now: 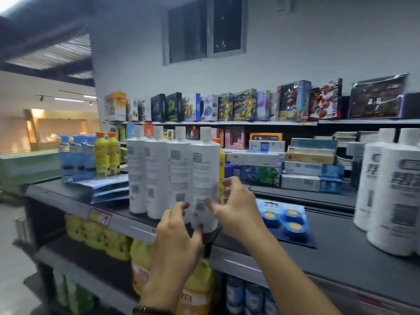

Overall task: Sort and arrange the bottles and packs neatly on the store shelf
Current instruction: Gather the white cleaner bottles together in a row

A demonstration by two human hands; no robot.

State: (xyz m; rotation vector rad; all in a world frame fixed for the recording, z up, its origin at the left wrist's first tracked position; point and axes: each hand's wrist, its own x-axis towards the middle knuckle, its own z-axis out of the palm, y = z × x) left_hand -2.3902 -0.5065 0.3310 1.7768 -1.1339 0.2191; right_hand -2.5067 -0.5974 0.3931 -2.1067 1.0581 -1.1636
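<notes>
Both hands clasp the nearest white bottle (203,178) low down: the left hand (179,237) pinches its base and the right hand (238,208) curls round its side. Beyond the grip, three matching bottles (156,173) already stand in line. To its right, a blue pack (286,221) and two more white bottles (386,196) seem still unsorted.

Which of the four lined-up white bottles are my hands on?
The rightmost white bottle, nearest you; left hand and right hand hold its lower part. The other three stand to its left.
</notes>
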